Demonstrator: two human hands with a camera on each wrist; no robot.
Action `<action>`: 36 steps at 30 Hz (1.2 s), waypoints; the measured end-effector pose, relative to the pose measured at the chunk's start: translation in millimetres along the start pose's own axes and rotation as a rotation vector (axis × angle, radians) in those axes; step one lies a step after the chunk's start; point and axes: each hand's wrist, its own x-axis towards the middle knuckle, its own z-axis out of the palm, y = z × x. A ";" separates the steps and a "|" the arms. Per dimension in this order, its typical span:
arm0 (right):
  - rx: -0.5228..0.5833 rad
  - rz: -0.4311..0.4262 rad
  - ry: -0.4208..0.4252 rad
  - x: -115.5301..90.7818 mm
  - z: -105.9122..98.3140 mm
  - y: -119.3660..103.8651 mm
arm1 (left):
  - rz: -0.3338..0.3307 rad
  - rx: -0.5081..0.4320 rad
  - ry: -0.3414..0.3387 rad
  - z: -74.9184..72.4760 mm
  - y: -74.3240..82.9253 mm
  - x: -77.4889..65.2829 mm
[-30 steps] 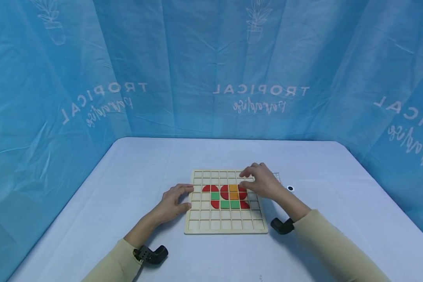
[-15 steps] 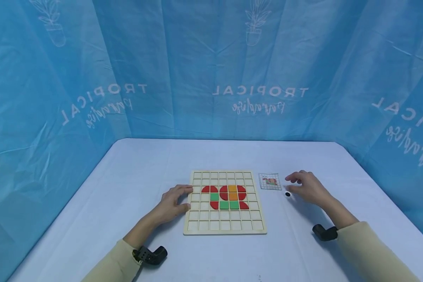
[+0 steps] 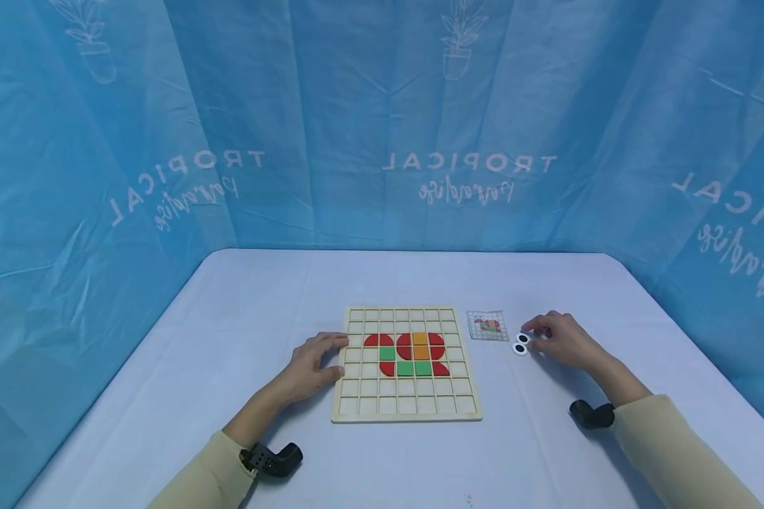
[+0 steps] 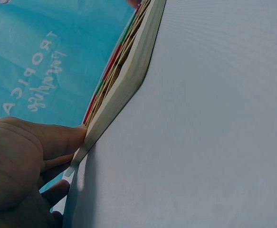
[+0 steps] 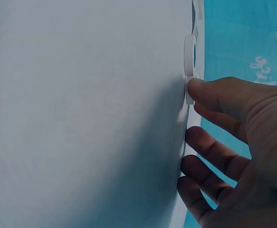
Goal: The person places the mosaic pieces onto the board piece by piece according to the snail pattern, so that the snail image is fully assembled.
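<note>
A square wooden grid board lies on the white table with red, green and orange pieces set in its middle cells. My left hand rests at the board's left side, fingers and thumb touching the edge; in the left wrist view the thumb lies against the board's rim. To the right of the board, my right hand pinches a white disc with a black dot between thumb and index finger. A second such disc lies right beside it, nearer me; it also shows in the right wrist view.
A small clear card with a printed grid and coloured picture lies between the board and the discs. Blue curtains with white lettering hang behind the table and at both sides. Each wrist wears a black camera mount.
My right hand has left the board's upper right and moved right to the discs, its fingers closing around the farther one. Both discs now show. The left hand stays at the board's edge.
</note>
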 end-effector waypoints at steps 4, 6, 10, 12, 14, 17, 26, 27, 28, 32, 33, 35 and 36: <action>-0.001 0.025 -0.008 0.6 1.0 -2.4 | -0.001 -0.005 -0.005 0.2 0.4 -0.1; -0.005 0.018 -0.002 0.2 1.6 -2.8 | -0.001 -0.010 -0.005 0.1 0.3 -0.1; -0.006 0.001 0.010 -1.1 1.7 -2.8 | 0.003 -0.013 -0.006 -0.3 -0.8 0.3; -0.007 -0.005 0.013 -1.1 1.5 -2.4 | 0.007 -0.012 -0.004 -0.6 -1.0 0.4; -0.009 -0.007 0.017 -0.9 1.2 -2.1 | 0.010 -0.006 -0.002 -0.7 -1.4 0.7; -0.012 -0.006 0.018 -0.1 0.6 -1.6 | 0.006 -0.004 -0.003 -1.1 -0.6 0.5; 0.020 -0.028 0.042 3.5 -0.1 -28.3 | -0.009 0.000 -0.006 -2.0 0.1 -0.4; 0.023 -0.037 0.044 5.0 1.3 -35.9 | -0.006 0.006 -0.004 -1.9 -0.2 -0.5; 0.032 -0.045 0.042 6.8 3.3 -44.0 | -0.006 0.005 -0.004 -2.1 -0.2 -0.6; 0.074 -0.077 0.025 16.8 14.6 -77.6 | 0.003 0.000 -0.006 -2.4 0.5 -1.0; 0.086 -0.082 0.020 19.7 18.3 -86.0 | 0.004 0.000 -0.007 -2.2 0.6 -1.0; 0.106 -0.091 0.007 26.3 25.7 -102.4 | 0.000 -0.006 -0.010 -1.8 0.8 -0.9; 0.110 -0.096 0.001 29.9 29.7 -110.2 | -0.001 -0.005 -0.011 -1.6 0.9 -0.8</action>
